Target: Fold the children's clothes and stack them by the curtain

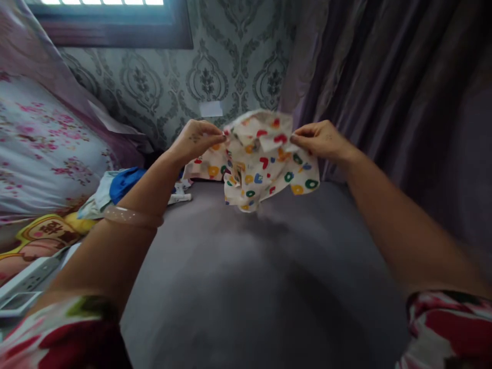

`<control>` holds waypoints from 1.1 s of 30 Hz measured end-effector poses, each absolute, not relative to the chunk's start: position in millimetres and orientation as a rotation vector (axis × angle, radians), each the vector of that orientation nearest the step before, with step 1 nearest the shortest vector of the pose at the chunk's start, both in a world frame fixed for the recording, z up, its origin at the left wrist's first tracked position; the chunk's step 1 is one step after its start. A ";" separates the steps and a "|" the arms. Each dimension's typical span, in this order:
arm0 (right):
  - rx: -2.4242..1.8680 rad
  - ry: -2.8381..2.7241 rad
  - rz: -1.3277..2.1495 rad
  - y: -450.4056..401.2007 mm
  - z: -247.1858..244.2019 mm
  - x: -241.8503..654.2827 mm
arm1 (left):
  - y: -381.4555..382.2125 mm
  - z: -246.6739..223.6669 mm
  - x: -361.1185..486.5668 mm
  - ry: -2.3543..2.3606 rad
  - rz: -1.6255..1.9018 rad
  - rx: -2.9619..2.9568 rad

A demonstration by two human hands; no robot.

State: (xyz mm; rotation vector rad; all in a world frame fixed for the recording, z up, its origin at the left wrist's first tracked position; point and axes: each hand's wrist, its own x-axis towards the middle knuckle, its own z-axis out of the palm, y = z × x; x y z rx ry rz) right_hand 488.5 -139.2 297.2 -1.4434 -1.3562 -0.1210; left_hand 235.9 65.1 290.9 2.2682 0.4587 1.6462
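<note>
A small white garment (261, 164) with colourful printed shapes hangs in the air above the far part of a grey padded surface (249, 292). My left hand (198, 139) pinches its upper left edge between thumb and fingers. On the other side, my right hand (321, 139) pinches its upper right edge. Between the hands the cloth is bunched and creased, with sleeve-like parts spreading to both sides and its lower edge hanging loose. A pale translucent bangle circles my left forearm.
Blue and pale clothes (126, 184) lie at the left, near a white tube (180, 198). A yellow cartoon cushion (48, 230) and a power strip (33, 277) are nearer. Floral fabric hangs left, dark curtains (376, 87) right, with a patterned wall behind.
</note>
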 end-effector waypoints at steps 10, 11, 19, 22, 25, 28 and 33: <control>-1.559 -1.379 -0.386 -129.1 285.9 500.3 | 80.0 280.4 249.1 0.454 1.429 2.124; -1.586 -1.381 -0.380 -127.5 285.2 499.5 | 79.4 278.9 249.8 0.450 1.353 2.138; -1.714 -1.471 -0.246 -120.9 267.0 484.7 | 67.9 229.6 264.2 0.486 1.001 1.975; -1.775 -1.471 -0.263 -125.0 261.0 482.5 | 60.9 192.3 265.9 0.437 0.830 1.957; -1.823 -1.487 -0.246 -129.1 257.4 482.9 | 45.6 150.1 265.2 0.330 0.674 2.000; -1.823 -1.464 -0.254 -129.8 254.8 483.2 | 20.1 108.1 268.9 0.278 0.639 2.123; -1.820 -1.421 -0.299 -126.4 252.4 478.4 | -28.3 56.4 294.7 0.307 0.807 2.342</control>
